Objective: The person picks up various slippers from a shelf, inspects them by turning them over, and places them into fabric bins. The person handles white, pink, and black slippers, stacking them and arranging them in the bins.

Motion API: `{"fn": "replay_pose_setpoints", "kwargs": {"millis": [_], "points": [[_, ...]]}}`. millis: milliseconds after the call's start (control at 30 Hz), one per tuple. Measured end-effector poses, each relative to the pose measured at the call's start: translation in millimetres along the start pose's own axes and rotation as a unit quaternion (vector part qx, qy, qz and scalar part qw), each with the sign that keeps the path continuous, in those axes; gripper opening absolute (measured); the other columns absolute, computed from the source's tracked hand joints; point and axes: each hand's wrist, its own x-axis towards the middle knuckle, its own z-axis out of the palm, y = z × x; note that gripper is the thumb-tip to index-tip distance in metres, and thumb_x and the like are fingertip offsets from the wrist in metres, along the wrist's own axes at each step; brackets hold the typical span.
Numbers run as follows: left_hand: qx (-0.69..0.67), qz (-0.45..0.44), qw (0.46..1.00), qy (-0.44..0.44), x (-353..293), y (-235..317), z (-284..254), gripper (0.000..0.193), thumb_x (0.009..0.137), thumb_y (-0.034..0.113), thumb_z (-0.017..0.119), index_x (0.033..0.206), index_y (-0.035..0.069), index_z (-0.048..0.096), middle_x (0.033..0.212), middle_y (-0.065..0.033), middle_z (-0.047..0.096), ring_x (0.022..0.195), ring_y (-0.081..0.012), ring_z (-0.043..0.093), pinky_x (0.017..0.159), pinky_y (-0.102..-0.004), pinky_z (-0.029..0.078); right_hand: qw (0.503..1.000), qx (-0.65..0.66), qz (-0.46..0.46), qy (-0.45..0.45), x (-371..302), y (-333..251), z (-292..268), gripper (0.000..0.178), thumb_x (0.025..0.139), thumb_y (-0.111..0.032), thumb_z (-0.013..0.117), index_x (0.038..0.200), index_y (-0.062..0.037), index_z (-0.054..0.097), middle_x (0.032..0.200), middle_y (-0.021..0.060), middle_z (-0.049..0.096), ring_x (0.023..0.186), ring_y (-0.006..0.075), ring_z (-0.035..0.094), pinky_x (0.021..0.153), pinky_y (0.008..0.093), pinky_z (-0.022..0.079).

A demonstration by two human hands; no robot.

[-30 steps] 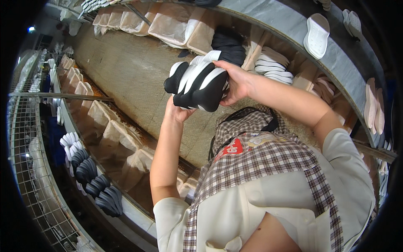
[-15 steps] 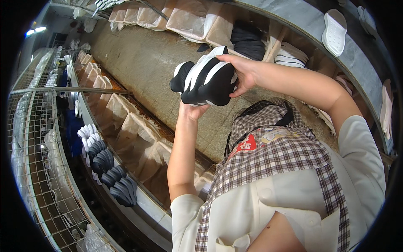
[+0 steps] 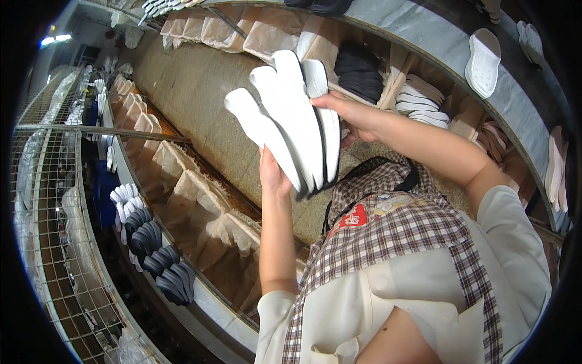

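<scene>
- A fan of white soles (image 3: 290,115) with dark edges is between both hands, above the floor (image 3: 212,103).
- The left hand (image 3: 276,176) grips the lower left side — most of its fingers are hidden.
- The right hand (image 3: 351,115) is clamped on the right edge, one fingertip on the white face.
- Dark soles (image 3: 160,259) sit on the left ledge (image 3: 212,307), beside lined bins (image 3: 191,194).

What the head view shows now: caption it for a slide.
Left hand and right hand hold fanned white soles over the floor, lined bins alongside.
</scene>
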Motion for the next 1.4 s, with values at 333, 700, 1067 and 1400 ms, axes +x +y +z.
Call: {"fn": "replay_pose_setpoints", "kwargs": {"millis": [333,700,1067,1400], "points": [[-0.029,0.078,0.987,-0.137,-19.9,4.8,15.7,0.054,0.097,0.035,0.037,0.137,-0.002,0.033,0.132,-0.0186,0.047,0.117,-0.0303,0.052,0.093,-0.041,0.048,0.98,-0.025,-0.197,0.004,-22.4,1.4,3.4,0.111,0.07,-0.051,0.066,0.145,-0.0012,0.002,0.142,0.0271,0.024,0.133,0.0371,0.028,0.102,0.0498,0.033],[-0.014,0.056,0.995,-0.084,-24.4,2.3,49.2,0.066,0.091,0.045,0.044,0.137,-0.001,0.031,0.13,-0.0196,0.048,0.112,-0.0316,0.055,0.088,-0.0405,0.052,0.962,-0.053,-0.267,0.02,-45.7,0.9,6.4,0.117,0.07,-0.054,0.07,0.144,0.0046,0.001,0.145,0.0295,0.015,0.137,0.0379,0.017,0.11,0.0433,0.021],[0.045,0.062,0.992,-0.102,-9.1,9.8,48.3,0.059,0.091,0.04,0.046,0.134,0.001,0.036,0.127,-0.0172,0.05,0.11,-0.0292,0.055,0.088,-0.0392,0.051,0.94,-0.144,-0.307,0.036,-44.2,12.6,2.8,0.122,0.069,-0.055,0.072,0.143,0.0066,-0.002,0.145,0.0332,0.006,0.138,0.0423,0.005,0.112,0.0464,0.012],[0.122,0.1,0.981,-0.109,7.5,31.3,29.5,0.053,0.091,0.036,0.048,0.131,0.002,0.039,0.124,-0.0149,0.052,0.109,-0.027,0.055,0.088,-0.038,0.05,0.941,-0.164,-0.296,-0.015,-43.8,6.6,-7.0,0.113,0.067,-0.037,0.08,0.145,0.0014,0.008,0.147,0.0231,0.019,0.138,0.0322,0.017,0.112,0.0391,0.015]]}}
